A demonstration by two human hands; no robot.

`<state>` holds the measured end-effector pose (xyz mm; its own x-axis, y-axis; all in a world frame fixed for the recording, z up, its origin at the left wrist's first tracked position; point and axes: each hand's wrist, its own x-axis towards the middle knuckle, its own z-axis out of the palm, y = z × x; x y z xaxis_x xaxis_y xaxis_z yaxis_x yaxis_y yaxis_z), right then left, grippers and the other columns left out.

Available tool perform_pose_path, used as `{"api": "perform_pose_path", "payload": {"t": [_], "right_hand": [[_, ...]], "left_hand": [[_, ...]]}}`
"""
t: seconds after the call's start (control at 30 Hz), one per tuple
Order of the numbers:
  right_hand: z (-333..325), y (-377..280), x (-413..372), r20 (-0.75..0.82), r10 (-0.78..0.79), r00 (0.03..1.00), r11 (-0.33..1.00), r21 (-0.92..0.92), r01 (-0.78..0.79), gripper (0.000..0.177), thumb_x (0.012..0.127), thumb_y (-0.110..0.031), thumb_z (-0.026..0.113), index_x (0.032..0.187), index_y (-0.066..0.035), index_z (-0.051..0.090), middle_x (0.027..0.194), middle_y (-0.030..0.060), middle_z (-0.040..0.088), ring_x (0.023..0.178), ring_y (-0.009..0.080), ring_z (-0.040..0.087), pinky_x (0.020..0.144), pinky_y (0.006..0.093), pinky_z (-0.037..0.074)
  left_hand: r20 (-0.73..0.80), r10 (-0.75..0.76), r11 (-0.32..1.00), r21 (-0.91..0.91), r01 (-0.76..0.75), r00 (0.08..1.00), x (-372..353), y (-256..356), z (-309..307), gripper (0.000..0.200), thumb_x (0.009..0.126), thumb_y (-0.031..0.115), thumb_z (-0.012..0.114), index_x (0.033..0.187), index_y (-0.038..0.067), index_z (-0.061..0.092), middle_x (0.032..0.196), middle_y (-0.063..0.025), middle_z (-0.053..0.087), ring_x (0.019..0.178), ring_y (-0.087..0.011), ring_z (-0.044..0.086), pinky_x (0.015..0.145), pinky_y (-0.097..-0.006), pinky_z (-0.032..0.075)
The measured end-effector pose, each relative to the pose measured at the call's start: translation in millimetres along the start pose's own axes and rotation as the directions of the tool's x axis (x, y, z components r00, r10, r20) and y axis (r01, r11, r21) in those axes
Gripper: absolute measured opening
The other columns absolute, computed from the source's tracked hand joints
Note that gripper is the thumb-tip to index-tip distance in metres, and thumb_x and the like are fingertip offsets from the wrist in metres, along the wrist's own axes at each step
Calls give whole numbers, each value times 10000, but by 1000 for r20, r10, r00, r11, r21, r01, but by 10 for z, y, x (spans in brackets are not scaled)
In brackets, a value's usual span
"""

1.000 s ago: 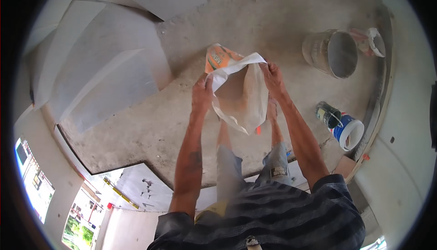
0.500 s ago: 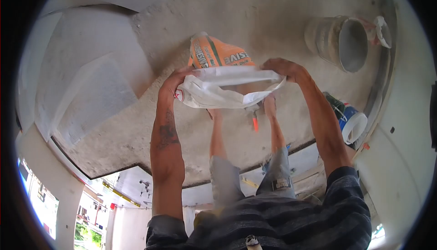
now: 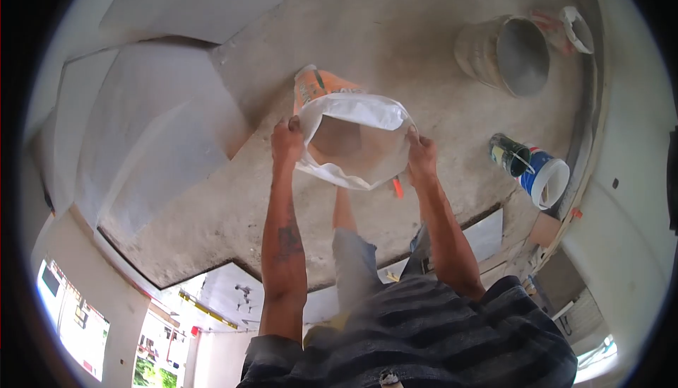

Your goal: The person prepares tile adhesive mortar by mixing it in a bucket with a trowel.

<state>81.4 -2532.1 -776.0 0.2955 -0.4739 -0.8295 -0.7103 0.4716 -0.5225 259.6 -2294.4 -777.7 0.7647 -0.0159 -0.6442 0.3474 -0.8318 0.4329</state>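
An orange and white adhesive bag (image 3: 361,109) stands on the floor before me, its wide mouth facing up toward me. My left hand (image 3: 287,140) is closed on the left side of the white rim. On the opposite side, my right hand (image 3: 422,153) pinches the rim. Between them the mouth is spread into a round opening. The inside looks brownish, and I cannot make out how much it holds. An orange handle (image 3: 397,188) of some tool pokes out just below the bag, near my feet; the rest of it is hidden.
A large dusty bucket (image 3: 480,52) lies or leans at the upper right, beside a red and white bag (image 3: 578,29). Nearer are a dark green can (image 3: 507,153) and a blue and white bucket (image 3: 545,179). Large grey sheets (image 3: 155,140) cover the left floor. A yellow level (image 3: 208,310) lies lower left.
The bag's mouth has gone from a flattened slit to a wide round opening. Both hands have shifted from its top corners to its sides, closer together. My view has moved slightly.
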Motion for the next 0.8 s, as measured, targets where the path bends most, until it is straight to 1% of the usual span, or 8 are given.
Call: {"api": "perform_pose_path", "payload": {"t": [0.1, 0.27, 0.37, 0.47, 0.57, 0.63, 0.73, 0.8], "right_hand": [[-95, 313, 440, 231, 125, 965, 768, 592, -242, 321, 950, -181, 456, 1169, 51, 491, 1091, 145, 576, 997, 210, 582, 835, 367, 483], [-136, 930, 978, 529, 80, 845, 797, 476, -373, 316, 941, -144, 418, 1210, 19, 455, 1202, 146, 493, 1115, 199, 489, 950, 358, 412], [-44, 895, 458, 452, 81, 888, 726, 584, -364, 311, 920, -151, 440, 1180, 16, 467, 1168, 139, 497, 1074, 210, 488, 917, 369, 411], [17, 764, 152, 319, 86, 944, 750, 603, -272, 306, 898, -157, 461, 1151, 13, 480, 1134, 131, 501, 1033, 221, 487, 884, 379, 410], [-77, 402, 63, 145, 67, 987, 901, 417, -122, 301, 876, -163, 482, 1122, 10, 492, 1100, 124, 505, 991, 233, 486, 851, 390, 408], [-34, 83, -92, 8, -116, 993, 989, 96, 114, 298, 862, -168, 497, 1102, 8, 500, 1077, 119, 508, 964, 240, 486, 830, 397, 408], [196, -442, -378, 174, -741, 648, 432, -615, 659, 413, 809, -133, 553, 1195, -21, 462, 1151, 152, 469, 1051, 285, 469, 862, 388, 399], [453, -851, -563, 392, -675, 625, 278, -649, 708, 531, 772, -104, 582, 1266, -40, 400, 1265, 176, 397, 1186, 325, 376, 933, 418, 367]], "left_hand": [[175, -134, 929, -321, 185, 975, 372, -304, 199, 363, 886, 278, 525, 1033, -45, 602, 968, -182, 655, 893, -340, 628, 785, -417, 474], [418, -366, 538, -634, 556, 831, 581, 50, -126, 291, 862, 206, 566, 977, -55, 625, 911, -143, 662, 787, -261, 642, 696, -375, 496], [473, -264, 518, -666, 537, 841, 941, -257, 32, 260, 833, 198, 606, 984, -12, 640, 877, -154, 659, 757, -277, 638, 687, -381, 496], [-27, -69, 827, -561, 42, 997, 751, -146, 230, 356, 833, 286, 626, 973, -41, 616, 869, -156, 646, 778, -305, 619, 745, -417, 476], [-547, 30, 990, -101, -102, 836, 484, -81, 143, 511, 831, 371, 629, 1036, -89, 542, 941, -193, 592, 898, -316, 564, 799, -440, 442], [-742, 7, 984, -114, -136, 671, -163, 191, 89, 639, 822, 438, 623, 1108, -108, 453, 1040, -226, 491, 1006, -325, 486, 814, -440, 426], [-600, -349, 935, -271, 227, 720, -860, 427, 372, 731, 778, 450, 647, 1189, -83, 363, 1090, -232, 406, 1060, -351, 446, 839, -467, 430], [-425, -553, 818, -438, 372, 716, -952, 633, 517, 757, 757, 420, 658, 1218, -82, 327, 1083, -228, 413, 1039, -360, 461, 849, -471, 437]]}}
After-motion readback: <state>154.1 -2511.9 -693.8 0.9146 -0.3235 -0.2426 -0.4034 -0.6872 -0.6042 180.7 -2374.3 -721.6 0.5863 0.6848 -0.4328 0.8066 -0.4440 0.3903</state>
